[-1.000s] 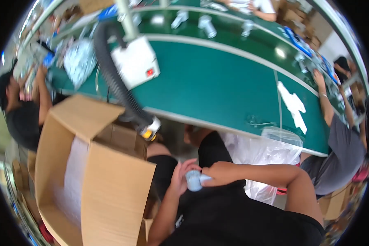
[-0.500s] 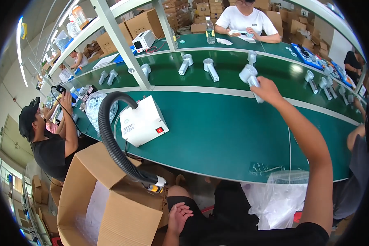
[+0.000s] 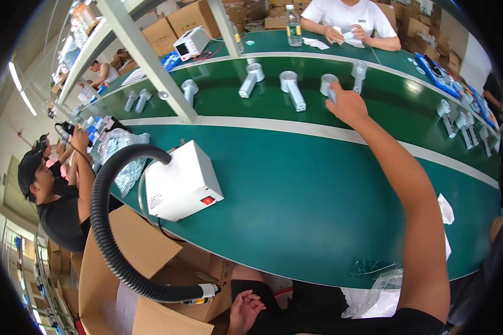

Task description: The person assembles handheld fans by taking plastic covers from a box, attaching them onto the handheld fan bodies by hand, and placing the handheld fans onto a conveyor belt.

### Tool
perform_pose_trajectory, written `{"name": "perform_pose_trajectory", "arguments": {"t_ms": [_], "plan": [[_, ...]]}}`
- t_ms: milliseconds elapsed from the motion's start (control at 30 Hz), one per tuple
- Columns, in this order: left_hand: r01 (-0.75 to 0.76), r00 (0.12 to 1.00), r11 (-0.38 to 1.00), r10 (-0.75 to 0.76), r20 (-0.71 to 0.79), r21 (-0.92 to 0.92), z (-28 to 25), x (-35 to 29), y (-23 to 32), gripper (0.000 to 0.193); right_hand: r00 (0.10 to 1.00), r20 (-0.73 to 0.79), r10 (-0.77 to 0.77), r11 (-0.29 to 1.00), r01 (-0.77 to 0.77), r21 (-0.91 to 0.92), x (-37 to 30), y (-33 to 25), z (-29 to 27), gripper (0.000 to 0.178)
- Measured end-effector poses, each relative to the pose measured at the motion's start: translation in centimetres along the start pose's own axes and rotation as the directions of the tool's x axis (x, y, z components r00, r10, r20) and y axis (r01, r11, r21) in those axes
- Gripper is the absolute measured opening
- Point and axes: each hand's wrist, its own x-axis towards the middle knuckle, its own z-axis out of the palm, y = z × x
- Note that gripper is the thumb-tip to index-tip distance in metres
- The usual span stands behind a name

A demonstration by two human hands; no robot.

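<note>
Stretched out over the dark green strip, my right hand (image 3: 349, 106) has its fingers closed round the handle of a pale grey plastic part (image 3: 328, 84) with a round cup-shaped head. Most of that handle is hidden behind the fingers. Similar parts lie on the strip: one (image 3: 359, 70) just beyond my hand, another (image 3: 289, 84) to its left and a third (image 3: 254, 72) farther left. My left hand (image 3: 247, 312) rests by my thigh, palm up, its fingers loosely bent and holding nothing.
A white box-shaped machine (image 3: 184, 181) with a red switch and black corrugated hose (image 3: 98, 223) stands on the green table, near an open carton (image 3: 134, 234). A metal post (image 3: 156, 67) rises from the ledge. Co-workers sit opposite and at left. Clear plastic (image 3: 377, 298) hangs at the front edge.
My right hand has carried the grey part from above the ledge farther in over the green strip. My left hand stays by my thigh. The whole view has shifted a little.
</note>
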Motion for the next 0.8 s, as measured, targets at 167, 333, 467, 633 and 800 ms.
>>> {"name": "perform_pose_trajectory", "arguments": {"t_ms": [167,333,467,633,800], "plan": [[0.099,0.995,0.995,-0.099,-0.033,0.005,2.7,0.2,0.7,0.039,0.872,0.033,-0.489,0.872,0.489,0.005,-0.4,4.1,0.5,0.018],[0.158,0.969,0.987,-0.161,-0.187,-0.032,4.8,1.5,0.4,0.036,0.838,0.006,-0.545,0.838,0.545,-0.028,-0.1,4.3,0.8,0.021],[0.134,0.982,0.990,-0.137,-0.126,-0.036,4.4,1.8,-0.2,0.037,0.992,-0.126,-0.020,1.000,0.022,0.014,3.0,5.0,-1.3,0.044],[0.120,0.989,0.992,-0.124,-0.077,-0.047,3.8,2.1,0.3,0.039,0.993,-0.084,0.079,0.987,-0.090,-0.136,8.9,11.9,3.2,0.042],[0.010,1.000,0.995,-0.007,0.028,-0.103,0.0,0.2,-0.1,0.039,0.944,-0.182,0.277,0.960,-0.263,0.097,10.7,8.8,6.5,0.027]]}}
